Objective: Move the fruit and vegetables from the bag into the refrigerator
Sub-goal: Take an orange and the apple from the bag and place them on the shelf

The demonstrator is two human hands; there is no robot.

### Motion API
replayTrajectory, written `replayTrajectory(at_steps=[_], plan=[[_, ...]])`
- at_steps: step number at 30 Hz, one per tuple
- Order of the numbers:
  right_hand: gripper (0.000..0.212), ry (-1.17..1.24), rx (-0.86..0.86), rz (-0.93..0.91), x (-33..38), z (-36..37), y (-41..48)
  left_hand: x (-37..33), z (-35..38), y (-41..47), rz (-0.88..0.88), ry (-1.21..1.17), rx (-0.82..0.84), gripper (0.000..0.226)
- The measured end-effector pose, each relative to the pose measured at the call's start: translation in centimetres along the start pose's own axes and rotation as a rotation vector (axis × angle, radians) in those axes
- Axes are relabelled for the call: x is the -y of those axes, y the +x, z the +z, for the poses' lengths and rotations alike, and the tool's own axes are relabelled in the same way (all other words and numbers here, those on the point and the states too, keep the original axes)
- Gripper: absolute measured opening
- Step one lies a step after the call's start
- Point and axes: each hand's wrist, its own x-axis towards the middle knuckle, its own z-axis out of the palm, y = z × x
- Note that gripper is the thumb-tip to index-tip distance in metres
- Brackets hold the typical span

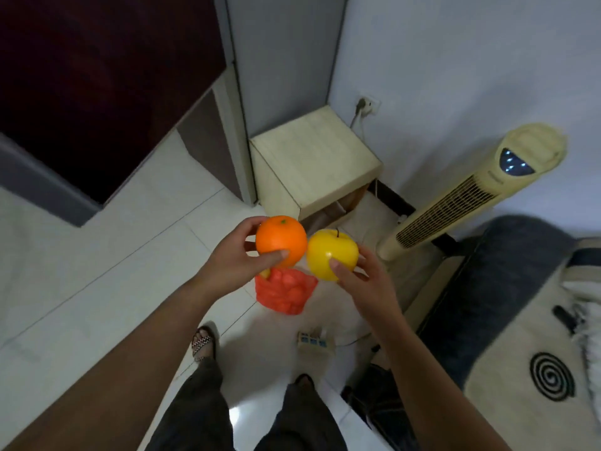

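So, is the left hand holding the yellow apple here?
No, the left hand grips the orange, while the right hand holds the yellow apple beside it.

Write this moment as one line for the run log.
left hand: holds orange | right hand: holds yellow apple | red bag: on floor | refrigerator: closed

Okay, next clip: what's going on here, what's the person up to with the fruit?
A person stands on a tiled floor holding one fruit in each hand: the left hand grips an orange, the right hand a yellow apple. The two fruits are held close together at about the same height. Below them a red bag lies on the floor, still bulging. Neither fruit is put away yet; what may be the refrigerator stands at the left, closed.
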Motion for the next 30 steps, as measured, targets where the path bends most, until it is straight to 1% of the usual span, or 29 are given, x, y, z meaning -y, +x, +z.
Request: replayTrajectory(at_steps=[2, 4, 7, 9, 12, 13, 14, 16, 19, 23, 27, 28, 30], plan=[[0.048, -0.051, 0.031, -0.064, 1.3, -0.2, -1.1, -1.3, -0.2, -2.3, 0.005, 0.002, -0.06, 0.058], [0.046, -0.084, 0.085, -0.095, 2.2, -0.1, -1.8, -2.1, -0.7, -4.4, -0.008, -0.01, -0.129, 0.056], [0.045, -0.086, 0.177, -0.09, 3.5, 1.3, -2.9, -2.6, -2.2, -7.6, -0.039, -0.019, -0.206, 0.056], [0.049, -0.084, 0.252, -0.073, 4.3, 3.1, -3.7, -2.6, -3.6, -9.7, -0.067, 0.007, -0.251, 0.059], [0.065, -0.088, 0.375, -0.052, 5.0, 6.3, -4.8, -2.1, -6.4, -13.0, -0.103, 0.024, -0.345, 0.061], [0.066, -0.097, 0.413, -0.052, 5.0, 7.4, -5.1, -1.7, -7.3, -14.1, -0.118, 0.023, -0.377, 0.062], [0.063, -0.12, 0.451, -0.055, 5.3, 8.6, -5.5, -1.3, -8.2, -15.2, -0.131, 0.016, -0.412, 0.063], [0.05, -0.174, 0.526, -0.087, 5.9, 11.2, -6.6, -0.1, -10.1, -17.5, -0.153, -0.01, -0.489, 0.064], [0.041, -0.233, 0.619, -0.162, 6.8, 15.5, -8.3, 1.7, -13.3, -20.8, -0.182, -0.036, -0.583, 0.07], [0.047, -0.233, 0.685, -0.22, 8.8, 22.6, -10.9, 4.0, -19.2, -24.8, -0.21, -0.031, -0.642, 0.072], [0.06, -0.19, 0.721, -0.254, 10.1, 30.9, -13.9, 6.2, -26.5, -29.2, -0.191, -0.022, -0.688, 0.071], [0.059, -0.184, 0.735, -0.267, 10.2, 33.0, -14.5, 6.8, -28.3, -30.3, -0.187, -0.017, -0.706, 0.07], [0.051, -0.185, 0.776, -0.304, 10.5, 37.2, -15.5, 8.2, -31.7, -32.5, -0.19, -0.008, -0.744, 0.07]])
